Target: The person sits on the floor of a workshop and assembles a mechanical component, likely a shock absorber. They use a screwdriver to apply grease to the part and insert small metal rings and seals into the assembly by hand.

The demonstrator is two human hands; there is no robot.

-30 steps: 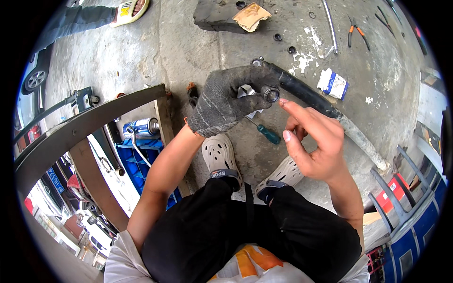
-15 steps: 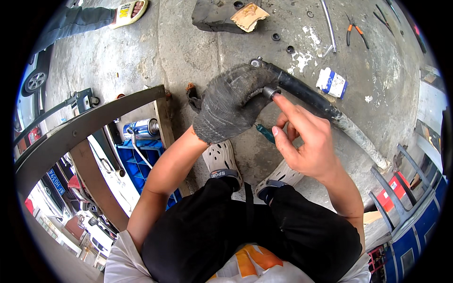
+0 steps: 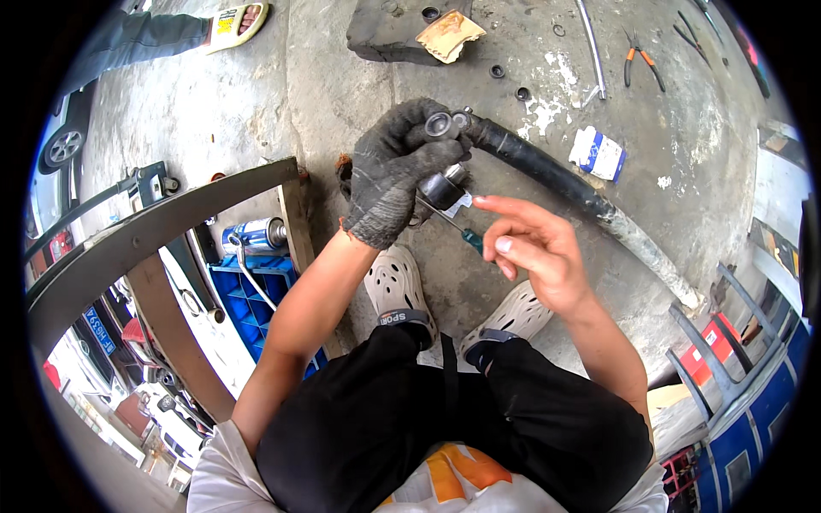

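My left hand (image 3: 389,175), in a dark grey work glove, is closed round a metal joint piece (image 3: 442,190) with a dark cylindrical body and a shiny end. A round metal cup (image 3: 439,126) shows at its upper fingers; the glove hides how the two connect. Just beyond lies the end of a long black shaft (image 3: 547,171). My bare right hand (image 3: 539,256) holds nothing visible; its index finger stretches toward the joint piece, the others loosely bent. Beneath that hand, a screwdriver (image 3: 473,240) with a green handle lies near the floor, its blade running toward the glove.
Pliers with orange handles (image 3: 641,64), a metal rod (image 3: 592,47), a blue-and-white box (image 3: 598,154) and small black rings (image 3: 522,93) lie on the concrete. A dark block (image 3: 389,34) is at the back. A metal frame (image 3: 171,209) and blue crate (image 3: 256,295) stand left.
My left hand has turned and drawn back slightly, exposing the round cup and dark joint body. My right index finger has come away from the metal piece, and that hand has lowered.
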